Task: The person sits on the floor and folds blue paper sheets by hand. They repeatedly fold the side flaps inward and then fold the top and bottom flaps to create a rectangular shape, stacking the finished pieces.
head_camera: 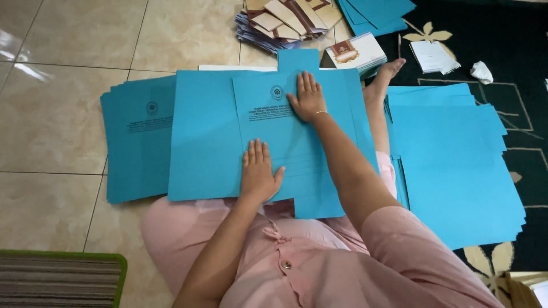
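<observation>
A large blue card folder sheet (211, 142) with printed text and tabs lies across my lap and the tiled floor. My left hand (258, 171) presses flat on the near part of its folded flap, fingers apart. My right hand (308, 97) lies flat on the far part of the same flap, beside a round printed emblem (277, 92). A thin bracelet circles my right wrist. Neither hand grips anything.
A stack of printed blue folders (140, 142) lies left on the tiles. A pile of plain blue sheets (456, 165) rests right on a dark patterned rug. Brown-and-cream cards (285, 20), a small booklet stack (357, 52), crumpled paper (481, 72) and my bare foot (385, 74) lie beyond.
</observation>
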